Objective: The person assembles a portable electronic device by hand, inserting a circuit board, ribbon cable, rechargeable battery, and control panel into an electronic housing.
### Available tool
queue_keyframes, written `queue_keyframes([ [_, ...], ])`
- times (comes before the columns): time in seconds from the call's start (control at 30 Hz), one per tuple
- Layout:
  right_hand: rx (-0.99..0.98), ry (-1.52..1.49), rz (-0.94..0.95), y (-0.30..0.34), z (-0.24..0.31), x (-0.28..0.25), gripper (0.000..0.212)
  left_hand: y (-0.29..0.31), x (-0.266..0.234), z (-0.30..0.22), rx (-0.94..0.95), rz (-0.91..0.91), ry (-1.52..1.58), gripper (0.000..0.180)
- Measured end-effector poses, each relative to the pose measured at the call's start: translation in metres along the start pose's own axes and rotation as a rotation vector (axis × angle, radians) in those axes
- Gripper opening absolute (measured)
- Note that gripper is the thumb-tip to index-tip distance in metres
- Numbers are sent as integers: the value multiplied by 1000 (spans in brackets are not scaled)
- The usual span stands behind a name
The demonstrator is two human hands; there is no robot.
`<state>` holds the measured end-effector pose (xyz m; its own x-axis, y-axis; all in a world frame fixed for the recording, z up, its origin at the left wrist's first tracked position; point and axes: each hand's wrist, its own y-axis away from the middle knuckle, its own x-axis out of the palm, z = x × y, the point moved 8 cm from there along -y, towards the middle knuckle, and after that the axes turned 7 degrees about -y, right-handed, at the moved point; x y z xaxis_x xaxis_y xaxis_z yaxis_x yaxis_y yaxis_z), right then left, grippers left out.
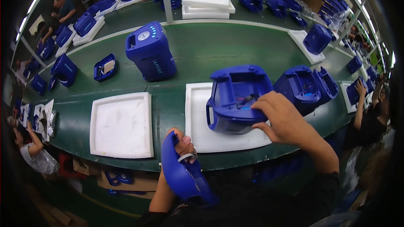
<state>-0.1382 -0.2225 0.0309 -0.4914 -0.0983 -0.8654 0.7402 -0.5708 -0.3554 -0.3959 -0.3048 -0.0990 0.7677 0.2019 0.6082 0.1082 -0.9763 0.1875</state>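
My left hand is closed around a curved blue plastic cover, tilted upright in front of my body. A small white curved piece shows by its fingers; I cannot make out what it is. My right hand grips the near right rim of an open-topped blue plastic housing, thumb outside and fingers over the edge. Inside this housing, small parts and bits of wire are visible. It stands over a white foam tray. Right behind it is another open blue housing, with a loose blue cover beside it.
A white foam tray lies to the left on the green bench. Beyond it stand a closed blue unit with lit dots and a small blue cover. Foam trays are stacked at the back. Other people work around the bench.
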Motion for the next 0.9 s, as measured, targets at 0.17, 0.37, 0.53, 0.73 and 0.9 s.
queue_keyframes([
  [0.17,17,23,-70,26,15,9,50,4,14,-7,46,-56,-94,27],
  [0.37,597,-1089,310,68,26,92,29,3,11,-17,238,25,-310,32],
  [0.53,630,-1704,449,65,44,215,51,8,2,-21,304,-31,-646,33],
  [0.73,665,-2057,282,41,46,235,43,17,-12,-41,368,79,-799,32],
  [0.9,617,-2309,150,25,48,220,39,22,-21,-50,377,102,-828,31],
])
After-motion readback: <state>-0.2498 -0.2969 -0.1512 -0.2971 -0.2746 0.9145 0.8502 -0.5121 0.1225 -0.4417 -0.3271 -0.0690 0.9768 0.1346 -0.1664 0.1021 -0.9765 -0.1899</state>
